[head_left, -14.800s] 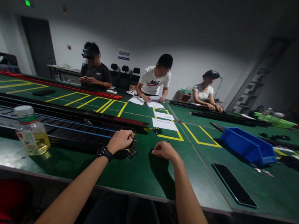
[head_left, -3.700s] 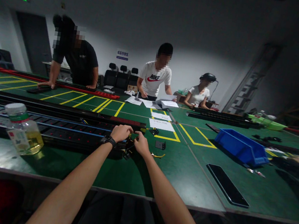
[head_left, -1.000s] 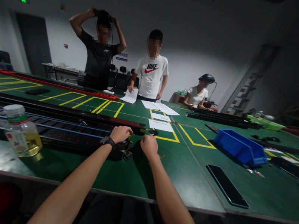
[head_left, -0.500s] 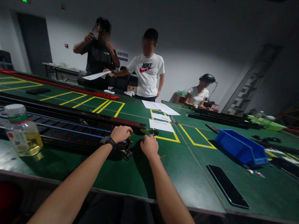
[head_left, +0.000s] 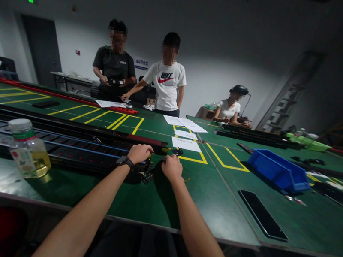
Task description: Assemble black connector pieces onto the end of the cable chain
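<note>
Long black rails (head_left: 82, 158) with red dots and blue strips lie across the left of the green table. Over their right end is my left hand (head_left: 140, 154), its fingers curled around something I cannot make out. Just right of it, my right hand (head_left: 172, 167) has its fingers closed in a pinch; what they hold is hidden. Between and below the hands, a bundle of dark connectors with yellow wires (head_left: 147, 176) hangs from the rail end. Another dark connector (head_left: 176, 151) sits just beyond my right hand.
A bottle of yellow liquid (head_left: 29, 153) stands at the left. A phone (head_left: 262, 214) and a blue bin (head_left: 278, 169) are at the right. White papers (head_left: 185, 143) lie ahead on the green table (head_left: 211, 204). Three other people are across the table, one more at far left.
My hands stay nearly in place. Across the table, the person in black has lowered both hands from head height, and the held paper now lies on the table.
</note>
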`<action>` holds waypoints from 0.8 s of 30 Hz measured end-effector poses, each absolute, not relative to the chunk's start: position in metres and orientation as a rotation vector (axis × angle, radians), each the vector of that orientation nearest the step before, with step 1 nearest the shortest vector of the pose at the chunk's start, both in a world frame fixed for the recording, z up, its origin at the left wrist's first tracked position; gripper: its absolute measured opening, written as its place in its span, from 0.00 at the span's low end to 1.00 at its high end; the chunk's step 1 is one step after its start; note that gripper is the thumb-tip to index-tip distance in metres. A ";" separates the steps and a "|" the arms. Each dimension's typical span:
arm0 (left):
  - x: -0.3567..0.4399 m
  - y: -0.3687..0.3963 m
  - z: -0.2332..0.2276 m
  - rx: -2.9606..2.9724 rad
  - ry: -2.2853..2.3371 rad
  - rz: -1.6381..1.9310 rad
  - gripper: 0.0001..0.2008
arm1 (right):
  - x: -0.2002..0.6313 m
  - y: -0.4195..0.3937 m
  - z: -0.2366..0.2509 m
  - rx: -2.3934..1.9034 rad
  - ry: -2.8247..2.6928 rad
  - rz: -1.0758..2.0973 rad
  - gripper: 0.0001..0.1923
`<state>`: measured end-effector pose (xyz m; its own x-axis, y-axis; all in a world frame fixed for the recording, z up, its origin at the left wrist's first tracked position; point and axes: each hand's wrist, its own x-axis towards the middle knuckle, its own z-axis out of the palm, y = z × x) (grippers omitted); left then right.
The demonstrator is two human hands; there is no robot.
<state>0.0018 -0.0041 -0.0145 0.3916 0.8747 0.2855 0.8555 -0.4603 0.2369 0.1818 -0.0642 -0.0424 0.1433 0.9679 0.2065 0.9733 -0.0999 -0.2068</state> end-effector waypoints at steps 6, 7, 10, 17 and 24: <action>0.002 -0.003 -0.015 2.577 1.620 0.568 0.19 | 0.181 -0.065 -0.043 -2.131 -1.887 -0.065 0.16; 0.002 -0.003 -0.015 2.577 1.619 0.566 0.19 | 0.181 -0.065 -0.043 -2.134 -1.890 -0.062 0.16; 0.002 -0.004 -0.014 2.571 1.617 0.561 0.19 | 0.181 -0.065 -0.043 -2.143 -1.897 -0.056 0.16; 0.002 -0.006 -0.013 2.566 1.612 0.564 0.19 | 0.182 -0.064 -0.044 -2.122 -1.896 -0.044 0.15; 0.002 -0.005 -0.013 2.576 1.612 0.564 0.19 | 0.186 -0.057 -0.050 -2.009 -1.978 -0.009 0.16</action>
